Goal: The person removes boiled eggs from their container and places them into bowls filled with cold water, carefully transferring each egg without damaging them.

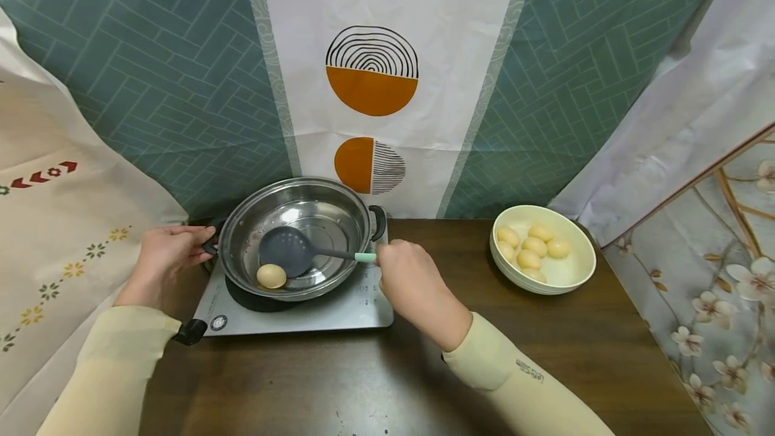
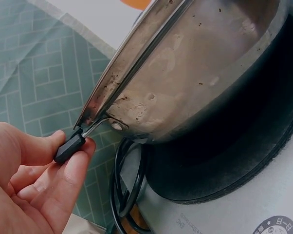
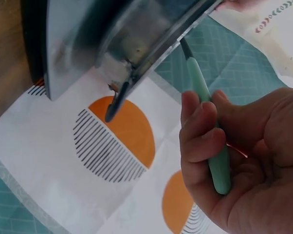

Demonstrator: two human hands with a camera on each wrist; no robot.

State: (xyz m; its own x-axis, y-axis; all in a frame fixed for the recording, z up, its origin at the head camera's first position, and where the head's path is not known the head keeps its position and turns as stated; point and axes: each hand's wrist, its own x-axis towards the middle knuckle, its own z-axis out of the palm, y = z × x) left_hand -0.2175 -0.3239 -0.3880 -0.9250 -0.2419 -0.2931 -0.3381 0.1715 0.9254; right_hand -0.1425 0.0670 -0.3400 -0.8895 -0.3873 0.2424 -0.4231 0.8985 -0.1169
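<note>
In the head view, a steel pan point(image 1: 339, 214) stands on the cooktop at the left. My left hand point(image 1: 172, 254) pinches its black side handle point(image 2: 70, 147) between thumb and fingers. My right hand point(image 1: 414, 284) is wrapped around the green handle point(image 3: 203, 87) of a dark grey skimmer point(image 1: 287, 251). The skimmer's perforated head lies inside the pan. Right beside that head, at the near side of the pan, is a yellowish egg-shaped thing point(image 1: 271, 276); whether egg or potato, I cannot tell.
Under the pan is a silver cooktop point(image 1: 357, 311) with a black cable point(image 2: 118, 183) beside it. Cream bowls point(image 1: 575, 264), stacked, stand on the brown table point(image 1: 290, 382) to the right, holding several pale egg-shaped things point(image 1: 535, 246). Patterned cloth point(image 1: 200, 52) hangs behind.
</note>
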